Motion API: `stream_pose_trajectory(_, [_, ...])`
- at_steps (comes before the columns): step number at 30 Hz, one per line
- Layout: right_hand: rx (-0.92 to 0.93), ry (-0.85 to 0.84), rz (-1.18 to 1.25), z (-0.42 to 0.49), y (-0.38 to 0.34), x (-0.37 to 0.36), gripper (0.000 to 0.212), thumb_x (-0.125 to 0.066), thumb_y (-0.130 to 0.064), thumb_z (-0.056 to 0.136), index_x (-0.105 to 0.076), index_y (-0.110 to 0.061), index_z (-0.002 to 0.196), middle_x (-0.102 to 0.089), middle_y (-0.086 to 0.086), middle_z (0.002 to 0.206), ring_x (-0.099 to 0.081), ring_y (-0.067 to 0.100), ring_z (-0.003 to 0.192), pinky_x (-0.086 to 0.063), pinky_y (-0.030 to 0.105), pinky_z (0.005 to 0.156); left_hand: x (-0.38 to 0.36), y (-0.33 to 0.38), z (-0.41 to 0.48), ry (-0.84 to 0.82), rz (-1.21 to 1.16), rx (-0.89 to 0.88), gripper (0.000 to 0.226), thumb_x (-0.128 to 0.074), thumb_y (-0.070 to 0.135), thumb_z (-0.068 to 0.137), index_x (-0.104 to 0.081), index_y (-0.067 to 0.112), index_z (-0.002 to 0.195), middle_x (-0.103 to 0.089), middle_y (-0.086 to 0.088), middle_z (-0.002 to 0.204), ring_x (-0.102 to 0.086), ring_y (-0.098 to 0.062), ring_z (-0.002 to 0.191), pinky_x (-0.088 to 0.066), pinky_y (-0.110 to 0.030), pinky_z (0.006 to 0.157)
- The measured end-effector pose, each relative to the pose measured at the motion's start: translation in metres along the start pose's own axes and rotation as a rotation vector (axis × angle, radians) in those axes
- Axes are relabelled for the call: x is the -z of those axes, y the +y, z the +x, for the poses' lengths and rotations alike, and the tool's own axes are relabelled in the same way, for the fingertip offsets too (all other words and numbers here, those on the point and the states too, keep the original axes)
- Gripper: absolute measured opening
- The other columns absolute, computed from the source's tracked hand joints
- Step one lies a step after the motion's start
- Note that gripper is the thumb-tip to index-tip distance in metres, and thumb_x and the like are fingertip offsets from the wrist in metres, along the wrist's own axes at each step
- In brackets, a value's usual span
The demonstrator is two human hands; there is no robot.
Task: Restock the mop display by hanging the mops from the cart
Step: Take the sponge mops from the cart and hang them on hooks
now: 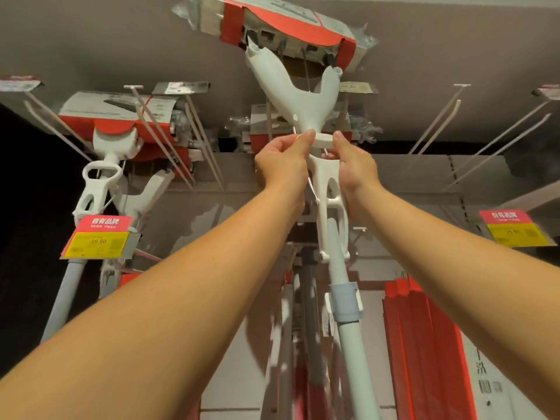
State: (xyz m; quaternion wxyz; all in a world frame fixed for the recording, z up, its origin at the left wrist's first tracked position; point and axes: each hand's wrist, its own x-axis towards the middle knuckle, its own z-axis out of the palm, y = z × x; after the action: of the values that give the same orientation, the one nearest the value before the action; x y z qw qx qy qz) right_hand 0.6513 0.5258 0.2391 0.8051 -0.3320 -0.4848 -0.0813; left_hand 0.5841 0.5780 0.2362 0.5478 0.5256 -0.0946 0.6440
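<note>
I look up at a white mop point(298, 95) held high against the display wall. Its head, wrapped in red and white card and plastic point(281, 22), is at the top of the view, and its pole point(348, 322) runs down toward me. My left hand point(281, 165) and my right hand point(353, 168) pinch the white hanging loop on the neck from either side. A thin metal hook point(312, 183) shows between my hands. More hung mops point(103, 177) are at the left.
Bare metal hooks point(436, 122) stick out of the wall at upper right, and others at upper left. Red and yellow price tags hang at the left point(100, 234) and right point(515, 228). Red packaged goods point(424, 344) stand at lower right. The cart is out of sight.
</note>
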Motion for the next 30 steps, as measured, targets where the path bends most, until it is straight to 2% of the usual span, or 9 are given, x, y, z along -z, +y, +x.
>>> stream_pose_trajectory(5, [-0.024,-0.042,0.019,0.027,0.007,0.005,0.029,-0.05,-0.03,0.099,-0.06,-0.011,0.08,-0.06,0.004,0.073,-0.058,0.01,0.046,-0.047,0.016,0.044,-0.01,-0.011,0.022,0.012,0.061,-0.066,0.013,-0.075,0.021,0.082,-0.067,0.012,0.082,-0.072,-0.009,0.085,-0.071,-0.027,0.08,-0.059,-0.036,0.073])
stream_pose_trajectory(7, [-0.025,-0.067,0.02,0.037,0.009,0.005,0.028,-0.05,-0.032,0.099,-0.061,-0.011,0.084,-0.062,0.005,0.076,-0.059,0.015,0.056,-0.051,0.024,0.055,-0.013,-0.013,0.03,0.016,0.074,-0.095,0.013,-0.074,0.022,0.083,-0.066,0.011,0.083,-0.07,-0.006,0.082,-0.068,-0.022,0.075,-0.057,-0.03,0.067])
stream_pose_trajectory(10, [-0.022,-0.095,0.021,0.049,0.016,0.005,0.029,-0.051,-0.034,0.098,-0.063,-0.01,0.087,-0.064,0.007,0.081,-0.061,0.02,0.064,-0.052,0.032,0.066,-0.015,-0.016,0.04,0.029,0.114,-0.132,0.013,-0.075,0.023,0.082,-0.066,0.014,0.081,-0.071,-0.006,0.084,-0.067,-0.019,0.074,-0.057,-0.031,0.069])
stream_pose_trajectory(13, [-0.016,-0.113,0.052,0.055,0.026,0.005,0.029,-0.05,-0.032,0.099,-0.062,-0.01,0.085,-0.061,0.005,0.076,-0.059,0.016,0.058,-0.051,0.026,0.057,-0.014,-0.023,0.045,0.048,0.144,-0.156,0.014,-0.075,0.022,0.082,-0.066,0.012,0.082,-0.071,-0.008,0.084,-0.067,-0.021,0.071,-0.056,-0.03,0.063])
stream_pose_trajectory(15, [-0.022,-0.12,0.076,0.057,0.033,0.005,0.029,-0.05,-0.032,0.099,-0.062,-0.011,0.083,-0.06,0.003,0.072,-0.057,0.014,0.055,-0.049,0.023,0.052,-0.011,-0.029,0.048,0.052,0.155,-0.17,0.014,-0.075,0.022,0.082,-0.067,0.011,0.084,-0.072,-0.009,0.085,-0.07,-0.024,0.076,-0.059,-0.033,0.067])
stream_pose_trajectory(19, [-0.087,-0.161,0.119,0.06,0.044,0.005,0.032,-0.049,-0.035,0.099,-0.065,-0.008,0.092,-0.065,0.006,0.071,-0.061,0.018,0.052,-0.051,0.027,0.051,-0.01,-0.032,0.054,0.062,0.21,-0.189,0.016,-0.078,0.023,0.079,-0.069,0.011,0.084,-0.072,-0.006,0.084,-0.071,-0.022,0.076,-0.06,-0.035,0.071])
stream_pose_trajectory(24, [-0.084,-0.129,0.072,0.067,0.049,0.014,0.032,-0.05,-0.035,0.098,-0.065,-0.008,0.09,-0.066,0.012,0.082,-0.062,0.026,0.066,-0.052,0.039,0.065,-0.015,-0.041,0.058,0.048,0.237,-0.139,0.015,-0.078,0.024,0.079,-0.066,0.016,0.078,-0.071,-0.004,0.086,-0.07,-0.019,0.078,-0.059,-0.029,0.063])
stream_pose_trajectory(28, [-0.112,-0.068,0.119,0.069,0.053,0.023,0.033,-0.049,-0.035,0.099,-0.064,-0.009,0.086,-0.065,0.01,0.076,-0.062,0.023,0.06,-0.053,0.033,0.058,-0.021,-0.049,0.064,0.002,0.281,-0.105,0.016,-0.079,0.027,0.078,-0.067,0.016,0.076,-0.071,-0.003,0.082,-0.071,-0.021,0.077,-0.061,-0.036,0.069])
stream_pose_trajectory(30, [-0.117,-0.048,0.136,0.071,0.057,0.024,0.033,-0.047,-0.035,0.1,-0.064,-0.009,0.088,-0.065,0.012,0.083,-0.063,0.023,0.064,-0.054,0.033,0.06,-0.024,-0.051,0.067,-0.034,0.281,-0.072,0.016,-0.078,0.025,0.078,-0.066,0.015,0.078,-0.071,-0.006,0.085,-0.071,-0.024,0.08,-0.061,-0.04,0.069])
